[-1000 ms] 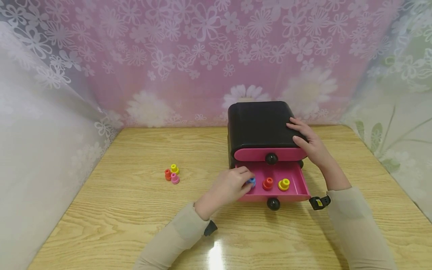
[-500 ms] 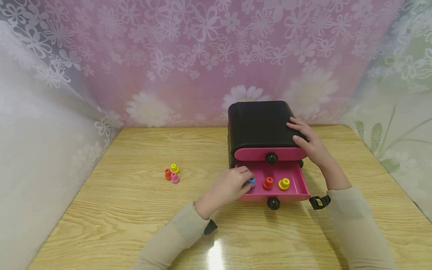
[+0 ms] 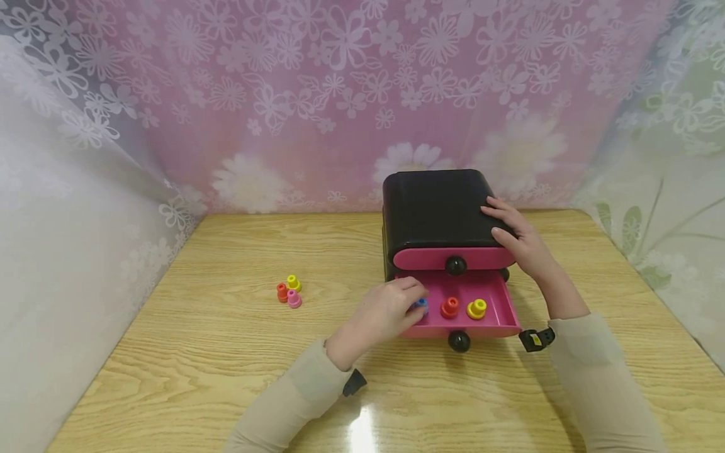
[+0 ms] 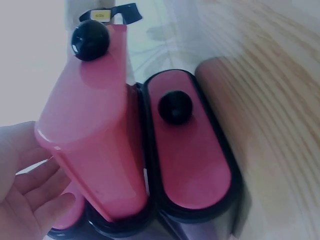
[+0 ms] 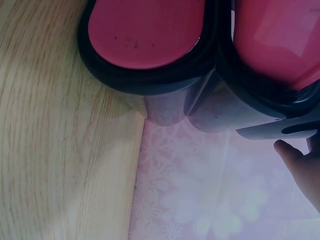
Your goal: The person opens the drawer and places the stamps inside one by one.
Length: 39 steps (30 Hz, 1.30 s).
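Observation:
In the head view a small blue stepped plastic peg (image 3: 421,304) stands at the left end of a pulled-out pink drawer (image 3: 493,331). My left hand (image 3: 385,311) reaches over the drawer's left side and pinches this peg, its fingertips partly hiding it. A red peg (image 3: 450,307) and a yellow peg (image 3: 477,309) stand to its right in the same drawer. My right hand (image 3: 523,242) rests with extended fingers on the top right edge of the black cabinet (image 3: 438,207). The right wrist view shows only part of that hand, at the cabinet's side.
On the table (image 3: 226,352), left of the cabinet, a red peg (image 3: 282,293), a yellow peg (image 3: 292,282) and a pink peg (image 3: 293,299) stand grouped. Round black knobs front the drawers; the lowest drawer (image 4: 192,160) is closed in the left wrist view. A flowered curtain (image 3: 311,113) hangs behind.
Almost nothing differs. The left hand's fingers and the blue peg have shifted very slightly; the right hand stays in place on the cabinet.

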Tool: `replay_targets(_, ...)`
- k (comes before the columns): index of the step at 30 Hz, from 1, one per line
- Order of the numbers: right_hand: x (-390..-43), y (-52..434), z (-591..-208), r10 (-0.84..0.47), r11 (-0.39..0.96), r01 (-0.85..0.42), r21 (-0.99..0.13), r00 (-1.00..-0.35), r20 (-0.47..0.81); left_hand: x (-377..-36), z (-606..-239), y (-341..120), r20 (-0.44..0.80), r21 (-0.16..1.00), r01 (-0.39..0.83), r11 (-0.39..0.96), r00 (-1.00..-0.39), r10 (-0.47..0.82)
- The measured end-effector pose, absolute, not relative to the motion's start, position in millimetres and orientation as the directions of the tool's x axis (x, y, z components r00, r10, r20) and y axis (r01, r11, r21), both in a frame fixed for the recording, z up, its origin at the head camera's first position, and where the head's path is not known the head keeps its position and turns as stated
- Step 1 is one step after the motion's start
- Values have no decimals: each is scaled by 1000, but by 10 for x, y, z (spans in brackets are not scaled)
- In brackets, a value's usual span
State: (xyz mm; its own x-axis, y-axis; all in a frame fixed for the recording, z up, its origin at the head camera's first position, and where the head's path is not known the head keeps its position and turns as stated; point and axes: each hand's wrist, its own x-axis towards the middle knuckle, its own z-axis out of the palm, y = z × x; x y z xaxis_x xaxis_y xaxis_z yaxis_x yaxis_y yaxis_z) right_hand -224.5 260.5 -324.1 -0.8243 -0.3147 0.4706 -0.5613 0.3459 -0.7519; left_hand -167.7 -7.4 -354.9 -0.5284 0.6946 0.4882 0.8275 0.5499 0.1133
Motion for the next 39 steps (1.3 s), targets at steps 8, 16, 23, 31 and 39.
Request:
replay_targets(8,-2089,2498,-3129,-313,348,-570,-745,-819,481,-1507,-3447,-20,599,99,887,452,-416,685)
replay_targets(16,-2092,2492,-3125,-313,348,-572,-743,-818,483,-1382,-3443,102,636,-36,936,350,-248,731)
replay_targets(23,-2112,2511,-3136,-316,347,-574,-741,-816,484,-1344,-3498,202,597,-190,934,302,-134,791)
replay_targets(31,-2107,2498,-3111,-316,359,-575,-735,-816,484,-1310,-3561,250,440,-341,913,222,-54,896)
replay_targets(39,-2100,2490,-3089,-317,360,-571,-738,-819,478,-1307,-3603,261,275,-497,850,174,-35,961)
